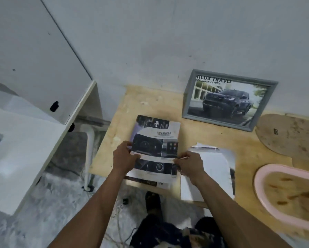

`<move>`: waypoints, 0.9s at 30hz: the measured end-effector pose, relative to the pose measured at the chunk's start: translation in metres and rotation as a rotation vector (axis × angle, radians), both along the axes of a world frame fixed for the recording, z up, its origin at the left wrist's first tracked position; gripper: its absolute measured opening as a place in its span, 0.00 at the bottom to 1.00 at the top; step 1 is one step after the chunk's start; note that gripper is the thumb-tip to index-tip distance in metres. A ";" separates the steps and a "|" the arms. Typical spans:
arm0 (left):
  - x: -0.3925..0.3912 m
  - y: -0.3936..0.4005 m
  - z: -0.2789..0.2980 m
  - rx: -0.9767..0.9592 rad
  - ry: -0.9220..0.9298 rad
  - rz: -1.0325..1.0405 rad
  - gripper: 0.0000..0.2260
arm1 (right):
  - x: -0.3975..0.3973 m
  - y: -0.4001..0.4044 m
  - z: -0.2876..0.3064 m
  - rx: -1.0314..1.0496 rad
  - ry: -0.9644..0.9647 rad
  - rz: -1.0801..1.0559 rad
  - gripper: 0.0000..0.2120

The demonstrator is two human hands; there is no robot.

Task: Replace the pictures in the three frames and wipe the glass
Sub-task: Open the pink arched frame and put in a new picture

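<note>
Head view: both hands' fingers pinch the printed page (155, 140), long axis toward wall.

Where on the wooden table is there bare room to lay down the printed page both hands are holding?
Bare wood on the table lies between the printed page, the grey framed picture and the loose white sheets. Another bare strip runs behind the page, toward the wall. It is crowded at the front, around the left hand and right hand, and rightward by the pink tray.

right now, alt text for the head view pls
Both hands, left hand and right hand, hold a printed car picture over a wooden table. A grey framed truck picture leans on the wall behind.
</note>
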State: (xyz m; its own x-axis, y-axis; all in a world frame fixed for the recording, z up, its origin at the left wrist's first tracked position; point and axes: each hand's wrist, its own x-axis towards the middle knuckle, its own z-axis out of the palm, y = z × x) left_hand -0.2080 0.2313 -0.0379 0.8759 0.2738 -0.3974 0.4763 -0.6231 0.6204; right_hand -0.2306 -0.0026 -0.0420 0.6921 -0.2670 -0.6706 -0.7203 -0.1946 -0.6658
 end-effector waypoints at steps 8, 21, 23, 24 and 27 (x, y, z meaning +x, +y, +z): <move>0.025 0.024 -0.031 0.033 0.054 -0.109 0.22 | 0.013 0.037 -0.036 -0.127 0.022 -0.093 0.08; 0.031 0.014 -0.038 0.263 0.018 -0.259 0.30 | 0.005 0.031 -0.029 -0.352 -0.018 -0.088 0.03; 0.027 -0.005 -0.034 0.177 -0.008 -0.263 0.26 | -0.003 0.009 -0.025 -0.399 -0.013 -0.121 0.07; 0.023 -0.017 -0.032 0.123 -0.014 -0.276 0.23 | -0.010 -0.006 -0.024 -0.441 -0.009 -0.119 0.10; 0.005 -0.063 -0.022 0.015 0.039 -0.323 0.13 | -0.033 -0.054 -0.025 -0.511 0.022 -0.161 0.17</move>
State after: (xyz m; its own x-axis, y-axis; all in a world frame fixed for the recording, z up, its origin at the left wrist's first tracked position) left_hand -0.2025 0.1684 -0.0601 0.9027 -0.0099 -0.4302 0.2753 -0.7551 0.5950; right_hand -0.2640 -0.0569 -0.0669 0.6029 -0.6649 -0.4409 -0.7802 -0.3761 -0.4998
